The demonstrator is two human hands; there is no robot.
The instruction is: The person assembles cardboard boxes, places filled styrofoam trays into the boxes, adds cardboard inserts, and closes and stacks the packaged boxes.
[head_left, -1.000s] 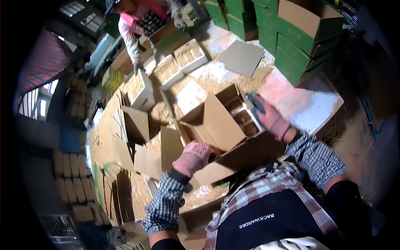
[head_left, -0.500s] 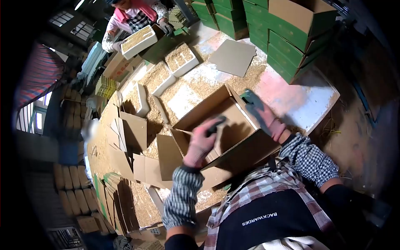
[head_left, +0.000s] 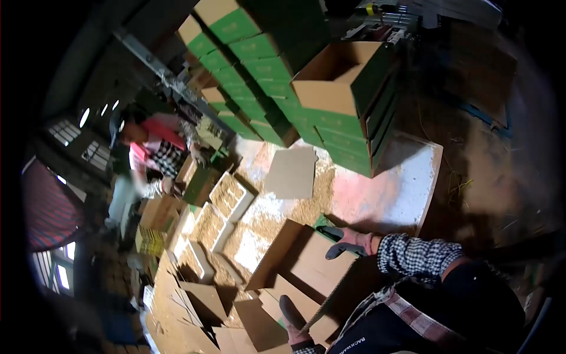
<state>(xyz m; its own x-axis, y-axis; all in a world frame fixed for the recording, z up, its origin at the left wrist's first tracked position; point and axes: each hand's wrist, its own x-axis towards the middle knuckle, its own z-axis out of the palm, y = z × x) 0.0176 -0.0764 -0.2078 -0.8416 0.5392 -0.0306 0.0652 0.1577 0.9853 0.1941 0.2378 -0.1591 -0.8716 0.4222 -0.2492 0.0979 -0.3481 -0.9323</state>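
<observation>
An open cardboard box (head_left: 309,262) sits near me at the table's edge, its inside bare brown board. My right hand (head_left: 349,243), in a pink glove with dark fingertips, is at the box's far right end, fingers apart around its rim. At the near left side of the box is my left hand (head_left: 292,318), gloved the same way; one dark finger points up along the flap, and the other fingers are hidden. Loose cardboard flaps (head_left: 259,321) lie just left of that hand.
Green boxes (head_left: 277,82) stand stacked at the back, one open on top (head_left: 354,74). White trays (head_left: 231,197) of straw-coloured material and a flat grey sheet (head_left: 290,173) lie on the table (head_left: 407,183). A co-worker (head_left: 159,147) stands across with another box.
The view has swung toward the stacked boxes. The divider seen inside the box one second ago is gone from view. My left hand has moved from above the box to its near side.
</observation>
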